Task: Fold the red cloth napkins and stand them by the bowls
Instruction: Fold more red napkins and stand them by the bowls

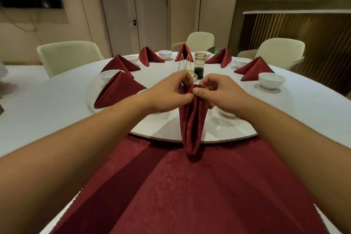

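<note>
1. Head view, item in hand: one red napkin (191,125) is held above the desk (47,104) at 6 o'clock, over the near rim of the white turntable (228,135). It is folded into a long narrow bundle, with its top at the hands and its point hanging down.
2. Grip: the left hand (167,95) and right hand (218,93) both pinch the napkin's top end, thumbs towards the camera and fingers curled behind. Judgement: pinching from both sides keeps the layers together while the top is shaped. Folding is in hand; the napkin is not yet stood.
3. The napkin's lower point overlaps a red cloth (190,186) spread flat at the 6 o'clock edge. Whether it touches cannot be told.
4. Count, standing napkins (117,91): six, each a tent shape, ranged from 9 o'clock round to 2 o'clock. Judgement: the tent fold gives a wide base, so each stands unaided.
5. Count, bowls (271,80): six white ones seen whole or in part, one just beside each standing napkin. White edges under the hands may be more bowls; unconfirmed.
6. Centre of desk: one jar (199,66) of dark liquid and one gold stand (183,62), just beside each other.
7. Count, chairs (68,57): three, from 10 to 2 o'clock.
8. Progress, judged: six places are dressed and the near places remain.
</note>
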`<action>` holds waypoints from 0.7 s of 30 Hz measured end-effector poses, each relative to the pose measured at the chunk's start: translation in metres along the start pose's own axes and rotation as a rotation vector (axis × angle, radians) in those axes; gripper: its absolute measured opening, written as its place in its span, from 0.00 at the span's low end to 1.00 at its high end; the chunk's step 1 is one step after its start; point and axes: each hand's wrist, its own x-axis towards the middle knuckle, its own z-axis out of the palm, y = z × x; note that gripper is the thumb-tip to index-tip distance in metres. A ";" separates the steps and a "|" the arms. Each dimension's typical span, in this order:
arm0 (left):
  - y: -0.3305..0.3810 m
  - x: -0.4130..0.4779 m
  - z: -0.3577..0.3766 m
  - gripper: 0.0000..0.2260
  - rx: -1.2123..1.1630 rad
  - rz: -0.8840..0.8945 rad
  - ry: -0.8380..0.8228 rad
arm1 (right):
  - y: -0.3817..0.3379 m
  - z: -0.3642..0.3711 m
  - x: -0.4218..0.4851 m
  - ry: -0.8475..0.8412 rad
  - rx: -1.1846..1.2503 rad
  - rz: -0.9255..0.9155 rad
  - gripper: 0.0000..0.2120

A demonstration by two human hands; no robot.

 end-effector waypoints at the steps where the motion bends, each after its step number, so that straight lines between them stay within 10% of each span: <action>1: -0.008 0.014 0.000 0.09 0.037 -0.012 -0.014 | 0.007 0.000 0.013 0.010 -0.004 0.020 0.09; 14: -0.063 0.081 0.010 0.13 0.195 -0.139 -0.075 | 0.060 0.008 0.075 0.071 -0.059 0.213 0.09; 21: -0.054 0.046 0.031 0.31 0.341 -0.154 -0.007 | 0.061 0.014 0.053 0.134 -0.165 0.210 0.17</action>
